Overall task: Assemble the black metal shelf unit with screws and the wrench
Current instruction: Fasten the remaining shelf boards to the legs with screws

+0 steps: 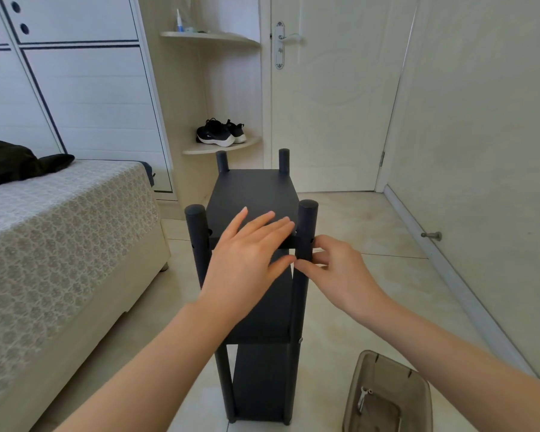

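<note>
Black metal shelf unit point(262, 375) stands upright on the tiled floor point(356, 219), centre of view, between the bed point(60, 229) on the left and a plain wall on the right. Four round posts stick up above the top panel point(253, 188); two lower shelves show below it.

Left hand point(247, 260) lies flat over the near edge of the top panel, fingers point(262, 222) straight and spread, released, gripping nothing; thumb points toward the near right post point(307, 219). Right hand point(340, 272) is at that post just below the top panel, fingers point(306, 265) curled and grasping the post, thumb in front, the rest behind. Cannot tell whether a screw sits in the fingertips. Near left post point(197, 232) is untouched.

Brown see-through tray point(384, 366) sits on the floor at lower right, just beside the unit's base, with a small metal wrench point(363, 397) lying inside.

Further out: dark cloth point(19, 160) on the bed, black sneakers point(220, 134) on a corner shelf point(222, 148), a closed white door point(331, 104) behind the unit, and a metal doorstop point(432, 235) low on the right wall.
</note>
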A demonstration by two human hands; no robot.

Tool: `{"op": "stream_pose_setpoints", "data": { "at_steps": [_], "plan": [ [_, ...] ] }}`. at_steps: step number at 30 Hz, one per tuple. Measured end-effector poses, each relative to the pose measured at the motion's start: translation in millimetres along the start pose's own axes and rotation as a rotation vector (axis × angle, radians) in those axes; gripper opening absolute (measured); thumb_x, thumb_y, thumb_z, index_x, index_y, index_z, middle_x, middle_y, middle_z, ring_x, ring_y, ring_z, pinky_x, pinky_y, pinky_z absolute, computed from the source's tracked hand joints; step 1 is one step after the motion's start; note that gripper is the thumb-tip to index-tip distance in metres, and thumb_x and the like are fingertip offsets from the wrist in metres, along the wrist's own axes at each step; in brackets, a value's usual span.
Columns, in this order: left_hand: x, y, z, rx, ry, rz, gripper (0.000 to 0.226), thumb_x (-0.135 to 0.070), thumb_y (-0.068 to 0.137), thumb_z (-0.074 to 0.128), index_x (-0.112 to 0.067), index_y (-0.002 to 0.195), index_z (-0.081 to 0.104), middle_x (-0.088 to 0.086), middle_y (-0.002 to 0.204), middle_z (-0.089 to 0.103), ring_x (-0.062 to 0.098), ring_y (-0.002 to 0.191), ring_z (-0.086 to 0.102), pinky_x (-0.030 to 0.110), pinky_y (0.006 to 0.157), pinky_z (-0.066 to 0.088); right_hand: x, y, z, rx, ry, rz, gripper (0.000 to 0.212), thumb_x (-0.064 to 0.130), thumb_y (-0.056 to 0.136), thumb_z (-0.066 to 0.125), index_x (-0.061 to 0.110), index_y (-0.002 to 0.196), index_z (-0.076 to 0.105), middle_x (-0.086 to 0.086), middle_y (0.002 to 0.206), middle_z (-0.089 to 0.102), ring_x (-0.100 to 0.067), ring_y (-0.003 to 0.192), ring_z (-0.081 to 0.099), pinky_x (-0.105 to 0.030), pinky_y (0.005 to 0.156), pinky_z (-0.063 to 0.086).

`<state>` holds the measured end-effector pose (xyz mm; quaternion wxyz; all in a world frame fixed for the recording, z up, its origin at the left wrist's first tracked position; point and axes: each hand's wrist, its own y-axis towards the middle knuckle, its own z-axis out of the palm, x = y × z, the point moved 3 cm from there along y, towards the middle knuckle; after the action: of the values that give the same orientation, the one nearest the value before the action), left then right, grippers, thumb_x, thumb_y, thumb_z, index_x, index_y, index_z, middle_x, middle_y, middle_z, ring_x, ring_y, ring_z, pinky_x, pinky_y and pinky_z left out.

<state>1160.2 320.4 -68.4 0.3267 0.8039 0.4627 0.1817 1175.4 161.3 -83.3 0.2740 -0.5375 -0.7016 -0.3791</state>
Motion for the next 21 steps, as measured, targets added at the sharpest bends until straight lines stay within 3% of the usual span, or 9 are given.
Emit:
{"op": "stream_pose_setpoints", "data": {
  "at_steps": [3,7,8,10,12,14,15,18,21],
  "plan": [
    [1.4,1.9,4.5,-0.052,-0.061,-0.01,0.039,-0.027,0.087,0.07,-0.018,0.125,0.069,-0.003,0.128,0.068,0.018,0.126,0.06,0.041,0.119,0.024,-1.3,-1.2,0.9,0.01,-0.033,-0.004,0.025,0.024,0.092,0.066,0.023,0.117,0.061,0.006,0.102,0.071,-0.008,0.09,0.067,-0.011,0.071,0.047],
    [13.2,-0.1,6.6,-0.057,-0.15,-0.009,0.037,-0.031,0.091,0.059,-0.019,0.125,0.069,-0.006,0.129,0.067,0.011,0.129,0.056,0.03,0.124,0.01,-0.9,0.3,-1.3,0.021,0.054,0.025,0.023,0.022,0.088,0.071,0.017,0.11,0.066,0.004,0.097,0.075,-0.008,0.09,0.07,-0.019,0.078,0.052],
    [12.7,-1.3,4.1,-0.081,-0.176,-0.02,0.035,-0.031,0.093,0.057,-0.018,0.123,0.07,-0.007,0.128,0.067,0.01,0.128,0.055,0.028,0.125,0.01,-1.6,1.3,-1.6,0.03,0.116,0.049,0.021,0.021,0.086,0.074,0.016,0.105,0.068,0.004,0.094,0.075,-0.007,0.087,0.07,-0.021,0.079,0.053],
    [4.1,-6.2,-5.6,-0.184,-0.286,-0.065,0.028,-0.028,0.094,0.058,-0.015,0.113,0.074,-0.009,0.117,0.07,0.004,0.117,0.059,0.022,0.119,0.027,-3.5,2.7,-1.3,0.05,0.208,0.082,0.016,0.02,0.082,0.078,0.016,0.096,0.071,0.003,0.087,0.076,-0.007,0.082,0.071,-0.025,0.081,0.055],
    [-12.3,-14.7,-15.7,-0.242,-0.465,-0.245,0.024,-0.032,0.095,0.06,-0.015,0.09,0.076,-0.01,0.088,0.073,0.001,0.089,0.065,0.013,0.092,0.047,-4.7,4.0,-0.9,0.057,0.218,0.079,0.013,0.02,0.08,0.079,0.018,0.091,0.071,0.002,0.086,0.076,-0.009,0.082,0.072,-0.03,0.083,0.057],
    [-22.9,-22.6,-11.4,-0.158,-0.768,-0.596,0.041,-0.036,0.097,0.056,-0.01,0.069,0.071,0.001,0.061,0.067,0.007,0.06,0.063,0.012,0.07,0.05,-4.3,4.8,-1.6,0.057,0.213,0.066,0.011,0.02,0.08,0.079,0.021,0.087,0.07,0.003,0.085,0.075,-0.009,0.08,0.072,-0.029,0.082,0.058],
    [-24.3,-27.3,-4.2,-0.122,-0.916,-0.787,0.046,-0.035,0.098,0.055,-0.007,0.065,0.069,0.006,0.058,0.067,0.012,0.055,0.063,0.012,0.065,0.051,-4.0,5.0,-2.5,0.062,0.214,0.063,0.011,0.02,0.08,0.079,0.022,0.086,0.07,0.004,0.084,0.075,-0.007,0.079,0.072,-0.025,0.079,0.057],
    [-19.9,-39.0,18.4,0.024,-1.109,-1.116,0.034,-0.037,0.094,0.064,-0.007,0.079,0.072,0.007,0.076,0.074,0.015,0.074,0.073,0.02,0.075,0.057,-2.8,4.0,-7.0,0.121,0.199,0.075,0.012,0.017,0.082,0.077,0.023,0.089,0.07,0.011,0.084,0.073,0.003,0.079,0.069,-0.008,0.068,0.049],
    [-16.3,-38.9,25.4,0.034,-1.266,-1.084,0.028,-0.033,0.088,0.071,-0.013,0.108,0.071,0.002,0.104,0.074,0.013,0.103,0.07,0.036,0.101,0.052,-4.7,2.1,-8.3,0.171,0.206,0.083,0.016,0.011,0.085,0.073,0.024,0.093,0.069,0.013,0.087,0.072,0.005,0.085,0.067,-0.006,0.069,0.047]
  ]
}}
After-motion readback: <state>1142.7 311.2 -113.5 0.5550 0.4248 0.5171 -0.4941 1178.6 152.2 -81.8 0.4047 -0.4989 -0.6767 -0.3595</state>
